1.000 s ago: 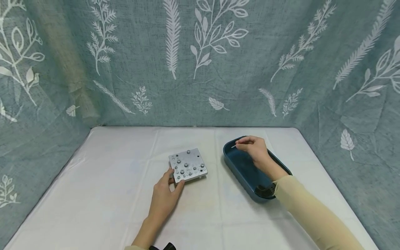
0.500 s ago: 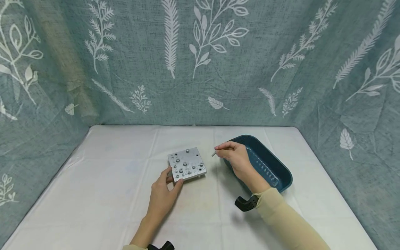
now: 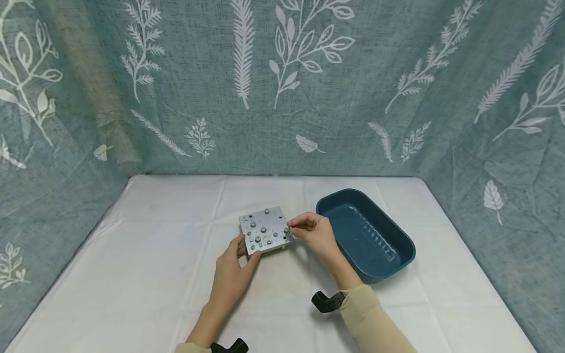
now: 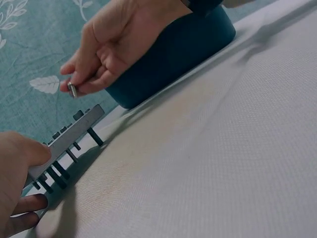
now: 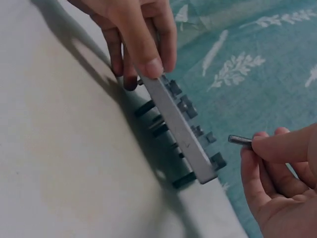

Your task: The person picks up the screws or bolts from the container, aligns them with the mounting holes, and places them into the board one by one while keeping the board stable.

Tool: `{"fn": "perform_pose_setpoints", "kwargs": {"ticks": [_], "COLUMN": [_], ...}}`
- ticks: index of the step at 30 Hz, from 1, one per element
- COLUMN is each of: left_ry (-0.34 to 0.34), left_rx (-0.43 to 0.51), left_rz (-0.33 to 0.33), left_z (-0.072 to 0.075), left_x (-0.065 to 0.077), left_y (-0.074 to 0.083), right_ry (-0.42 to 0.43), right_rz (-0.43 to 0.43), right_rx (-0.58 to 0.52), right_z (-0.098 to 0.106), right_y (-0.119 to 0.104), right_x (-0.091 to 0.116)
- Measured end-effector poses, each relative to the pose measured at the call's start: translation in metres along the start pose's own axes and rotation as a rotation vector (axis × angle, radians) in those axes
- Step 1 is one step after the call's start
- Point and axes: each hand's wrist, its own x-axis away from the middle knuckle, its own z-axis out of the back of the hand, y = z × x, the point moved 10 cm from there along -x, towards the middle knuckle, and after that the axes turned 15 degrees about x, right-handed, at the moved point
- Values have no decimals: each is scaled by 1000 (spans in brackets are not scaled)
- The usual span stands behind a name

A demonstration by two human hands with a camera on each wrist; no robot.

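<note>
My left hand [image 3: 232, 273] grips the near left corner of a silver metal plate [image 3: 274, 219] between thumb and fingers, holding it tilted over the white cloth. Several screws stand in the plate; the right wrist view shows their heads on the upper face, while dark shanks [image 5: 145, 107] stick out underneath. My right hand [image 3: 316, 236] pinches a small threaded screw [image 5: 239, 140] between thumb and fingertips, close over the plate's right edge. Its bare shank end points at the plate's upper face, apart from it in both wrist views. My fingers hide the screw's other end.
A dark blue rectangular tray [image 3: 322, 208] stands just right of the plate, behind my right forearm. White cloth [image 3: 145, 255] covers the table, and a green leaf-patterned curtain [image 3: 185, 88] rises at the back and sides. Black wrist cameras [image 3: 327, 302] sit on both wrists.
My right hand has come out of the blue tray with the screw and moved left to the plate's right edge. The left hand keeps its grip on the plate, nearly still.
</note>
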Motion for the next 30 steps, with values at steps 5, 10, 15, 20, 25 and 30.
{"fn": "perform_pose_setpoints", "kwargs": {"ticks": [5,10,15,20,25,30], "left_ry": [-1,-3,-7,-2,-1,-8], "left_rx": [-1,-7,-7,-11,2,3], "left_rz": [-7,-20,-29,-39,-41,-41], "left_z": [1,2,1,2,1,-1], "left_x": [-1,-1,0,-1,-1,0], "left_y": [-1,0,0,1,1,1], "right_ry": [-9,-23,-21,-12,-1,14], "right_rz": [27,56,53,68,79,107], "right_rx": [-32,-15,12,48,63,89], "right_z": [0,-2,-6,-8,-13,-13], "right_y": [-9,-22,-21,-22,-7,6], "right_x": [3,7,9,8,1,-5]}}
